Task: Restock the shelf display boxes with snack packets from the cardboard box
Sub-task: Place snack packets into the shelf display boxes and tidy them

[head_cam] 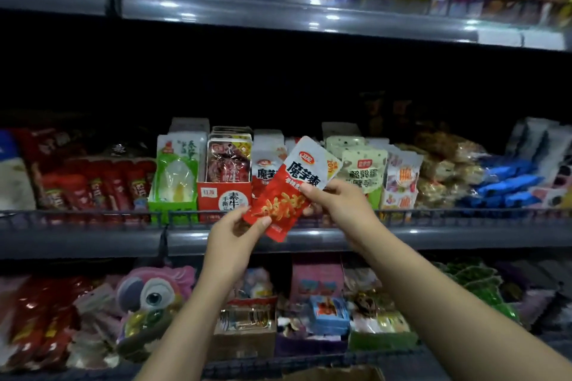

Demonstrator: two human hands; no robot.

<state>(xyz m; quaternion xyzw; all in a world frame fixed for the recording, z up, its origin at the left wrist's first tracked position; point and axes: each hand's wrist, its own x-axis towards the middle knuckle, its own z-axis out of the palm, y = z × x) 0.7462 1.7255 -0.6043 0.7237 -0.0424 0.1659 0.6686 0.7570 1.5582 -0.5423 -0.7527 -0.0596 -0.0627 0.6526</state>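
Snack packet (292, 185), red below and white above with bold black characters, is held tilted in front of the middle shelf (93, 240), its white top leaning to the right and its red bottom corner dipping over the shelf's front rail. The left hand (233, 233) pinches the packet's lower red end between thumb and fingers. The right hand (335, 199) pinches its right edge near where red meets white, thumb on the printed face and fingers curled behind. There may be more than one packet in the grip; a second edge shows behind the first, but I cannot tell for sure.

Just behind the packet stands a row of matching red-and-white packets (264, 170) upright on the shelf. To their left is a red display box (224, 199) holding dark reddish packets, and beside that a green display box (173, 207) with green-and-white packets. To the right of the held packet are pale green packets (363, 168), then pink-and-white ones (402, 178). Farther right lie blue wrapped items (507, 185).

At the bottom edge of the view, a corner of the cardboard box (334, 374) shows between the forearms.
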